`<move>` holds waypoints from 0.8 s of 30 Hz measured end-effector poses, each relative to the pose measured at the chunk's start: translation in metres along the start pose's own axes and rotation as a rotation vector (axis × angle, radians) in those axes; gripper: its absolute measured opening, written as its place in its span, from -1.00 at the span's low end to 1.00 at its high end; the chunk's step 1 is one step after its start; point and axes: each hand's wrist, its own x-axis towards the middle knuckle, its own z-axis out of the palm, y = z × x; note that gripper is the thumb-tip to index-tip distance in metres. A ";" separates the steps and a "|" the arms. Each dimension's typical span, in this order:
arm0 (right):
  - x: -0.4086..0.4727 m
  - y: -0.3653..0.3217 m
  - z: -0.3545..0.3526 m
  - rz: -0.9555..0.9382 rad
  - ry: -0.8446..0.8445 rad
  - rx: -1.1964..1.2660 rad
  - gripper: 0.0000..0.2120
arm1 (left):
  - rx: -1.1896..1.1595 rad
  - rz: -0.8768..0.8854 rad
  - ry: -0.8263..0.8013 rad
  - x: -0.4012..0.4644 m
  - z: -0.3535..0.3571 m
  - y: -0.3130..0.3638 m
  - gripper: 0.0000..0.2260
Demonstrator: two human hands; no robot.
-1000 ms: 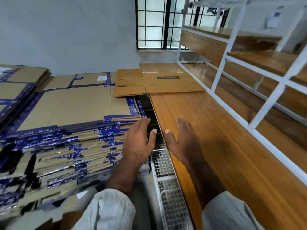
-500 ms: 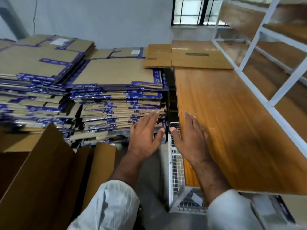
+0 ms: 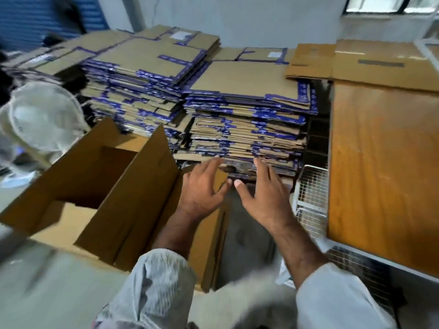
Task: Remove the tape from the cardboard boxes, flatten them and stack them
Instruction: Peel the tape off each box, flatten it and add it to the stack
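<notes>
Left hand [image 3: 202, 186] held out flat, palm down, fingers straight and slightly spread, nothing gripped. Right hand [image 3: 263, 195] held out likewise, fingers straight and spread, thumb angled inward, nothing gripped. Thumb tips nearly meeting between the two hands; actual contact could not be told. Fingertips of both hands reached to the lower front edge of the near stack of flattened boxes [image 3: 247, 129]; whether touching the cardboard or just short of it could not be told. Pale, loose sleeves [image 3: 156, 288] covered both forearms up to just short of the wrists.

Near stack: many flattened cardboard sheets piled high, edged with purple tape [image 3: 280, 115], top sheet lying flat. Second stack of flattened boxes [image 3: 142, 74] stood just to the left, touching or nearly touching the first, slightly taller, also banded with purple tape, white label on the top sheet at the far end.

Open cardboard box [image 3: 99, 186] stood left of the left hand, still in box form, flaps raised, interior dark, near flap tilted toward the stacks. Lower part of the left forearm crossed in front of its right wall.

Wooden tabletop [image 3: 384, 174] located to the right, well above floor level. Brown flattened box [image 3: 370, 65] lay on its far end, overhanging toward the near stack. White wire basket [image 3: 311, 198] sat between the tabletop edge and the right hand. White fan [image 3: 40, 119] at far left, blurred. Barred window [image 3: 389, 5] in the wall at upper right.
</notes>
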 end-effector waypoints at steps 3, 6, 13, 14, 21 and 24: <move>-0.006 -0.047 0.035 -0.071 -0.085 0.022 -0.29 | -0.008 -0.095 0.035 -0.022 -0.030 -0.042 -0.41; -0.014 -0.101 0.076 -0.105 -0.177 0.059 -0.29 | 0.007 -0.167 0.062 -0.047 -0.065 -0.093 -0.41; -0.041 -0.221 0.181 -0.034 -0.513 0.192 -0.21 | 0.075 -0.403 0.236 -0.100 -0.148 -0.254 -0.52; -0.045 -0.235 0.195 0.001 -0.561 0.218 -0.18 | 0.099 -0.461 0.312 -0.108 -0.157 -0.277 -0.52; -0.081 -0.294 0.286 0.228 -0.779 0.291 0.11 | -0.187 -1.104 0.652 -0.162 -0.189 -0.416 -0.14; -0.090 -0.301 0.316 0.343 -0.785 0.280 0.09 | -0.612 -1.164 0.517 -0.178 -0.175 -0.463 -0.08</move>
